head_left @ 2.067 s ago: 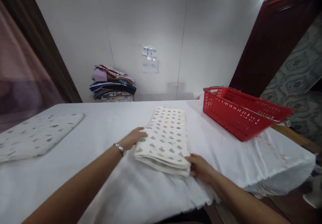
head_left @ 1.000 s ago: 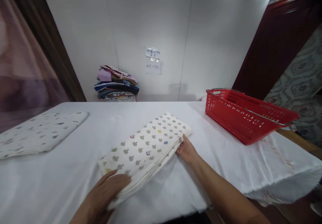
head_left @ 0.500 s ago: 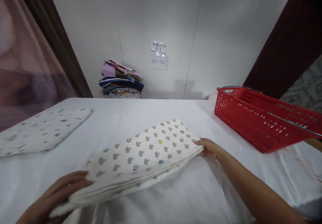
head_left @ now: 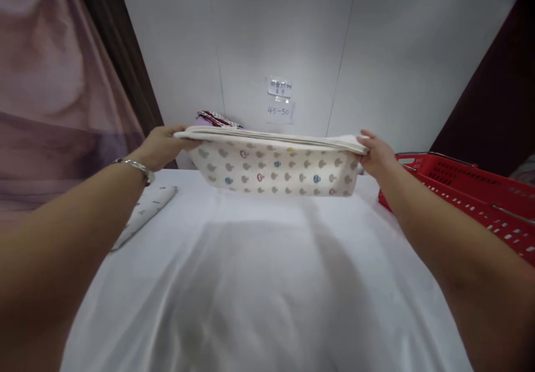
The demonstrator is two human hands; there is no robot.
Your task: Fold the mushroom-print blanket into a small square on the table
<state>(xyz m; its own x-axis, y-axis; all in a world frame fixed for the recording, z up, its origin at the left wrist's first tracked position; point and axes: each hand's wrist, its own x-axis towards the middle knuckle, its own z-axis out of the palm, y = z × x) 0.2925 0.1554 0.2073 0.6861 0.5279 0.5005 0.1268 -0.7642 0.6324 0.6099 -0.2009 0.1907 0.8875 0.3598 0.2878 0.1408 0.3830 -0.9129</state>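
Note:
A folded white cloth [head_left: 276, 166] with grey mushroom-like prints and a few coloured ones is held up in the air above the table. Its stacked layers run along the top edge, and the lower part hangs down. My left hand [head_left: 163, 146], with a silver bracelet at the wrist, grips the left end. At the right end, my right hand [head_left: 374, 152] pinches the corner, thumb on top. Both hands are closed on the fabric; some fingers are hidden behind or beneath it.
The table [head_left: 271, 272] has a white, creased cover. Another folded printed cloth [head_left: 146, 210] lies at the left, partly behind my left arm. A red basket [head_left: 468, 194] stands at the right. Behind the held cloth, a clothes pile [head_left: 215, 118] shows only its top.
Both hands have lifted the folded cloth off the near table and carried it up and away from me. It was tilted and resting low; now it hangs level. The view has shifted slightly.

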